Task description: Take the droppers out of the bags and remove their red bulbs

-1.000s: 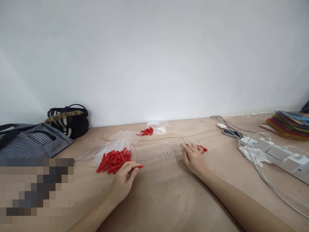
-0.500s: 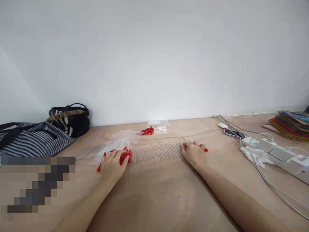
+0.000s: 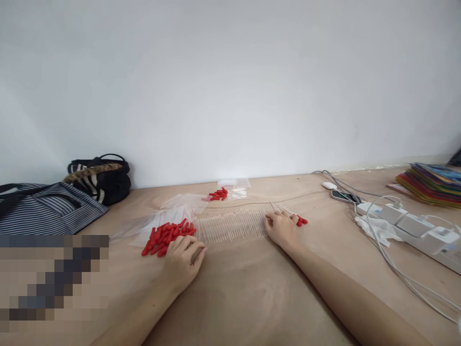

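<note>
A row of thin clear sticks (image 3: pixel 230 227) lies side by side across the middle of the table. My right hand (image 3: pixel 283 228) rests at the row's right end, fingers bent and drawn together; whatever is between the fingertips is hidden. Beyond and beside it are a few sticks (image 3: pixel 279 207) and red bulb-ended pieces (image 3: pixel 301 220), partly covered by the hand. My left hand (image 3: pixel 184 259) is just in front of a heap of red bulb-ended pieces (image 3: pixel 167 236), thumb and forefinger tips brought together. Anything held there cannot be made out.
Clear plastic bags (image 3: pixel 182 204) lie behind the red heap. Farther back are more red pieces (image 3: pixel 219 194) and a small bag of sticks (image 3: pixel 238 192). Bags (image 3: pixel 108 180) stand at left; a power strip (image 3: pixel 414 226) with cables, tissue (image 3: pixel 378 230) and stacked colourful packets (image 3: pixel 430 185) are at right.
My left hand has come off the red heap, moving right and nearer to me, so the heap shows more fully. My right hand stays at the row's end; more red pieces show beside it.
</note>
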{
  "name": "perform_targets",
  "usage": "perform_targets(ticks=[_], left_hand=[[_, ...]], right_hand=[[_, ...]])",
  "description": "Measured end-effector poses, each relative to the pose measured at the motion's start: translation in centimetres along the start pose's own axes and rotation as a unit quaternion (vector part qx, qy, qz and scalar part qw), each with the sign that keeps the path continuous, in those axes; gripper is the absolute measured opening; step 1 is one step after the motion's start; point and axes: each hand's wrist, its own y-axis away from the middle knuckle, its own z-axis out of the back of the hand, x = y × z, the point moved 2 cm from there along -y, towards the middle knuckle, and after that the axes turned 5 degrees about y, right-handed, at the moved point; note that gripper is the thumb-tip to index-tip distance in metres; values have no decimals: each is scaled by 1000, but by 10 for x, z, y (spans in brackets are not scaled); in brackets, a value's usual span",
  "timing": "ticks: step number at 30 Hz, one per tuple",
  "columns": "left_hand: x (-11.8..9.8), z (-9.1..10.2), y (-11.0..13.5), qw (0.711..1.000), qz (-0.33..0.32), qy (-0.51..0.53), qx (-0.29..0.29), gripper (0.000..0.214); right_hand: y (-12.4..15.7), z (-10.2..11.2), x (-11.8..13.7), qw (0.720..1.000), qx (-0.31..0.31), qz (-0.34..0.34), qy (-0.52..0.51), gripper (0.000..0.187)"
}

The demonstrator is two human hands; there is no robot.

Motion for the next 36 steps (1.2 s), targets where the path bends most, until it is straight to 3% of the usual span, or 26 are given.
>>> perform_targets(ticks=[4,10,15,20,24,27,30,33,36], left_hand=[[8,3,0,999,11,-14,-26,17],[1,4,0,999,-18,19,-32,18],[-4,4,-1,998,-30,37,-34,18],[-16,3,1,993,-75,84,-21,17],[-30,-5,0,978,-79,192,9,18],[-45,-22,-10,951,-10,304,57,20],[-62,-44,-27,898,121,413,91,24],[-74,-64,-40,809,221,537,94,32],[-74,-70,-43,778,270,562,83,37]], right_hand=[[-8,5,-16,999,1,-34,-1,26],[-18,11,-40,989,81,-114,50,30],[-16,9,-34,985,117,-85,92,33],[-16,8,-28,989,96,-61,90,34],[-12,15,-19,993,72,-72,58,35],[2,25,0,994,19,-52,-93,37],[25,31,26,973,-18,4,-230,36],[44,29,45,963,-8,65,-262,31],[52,27,52,962,-35,132,-236,23]])
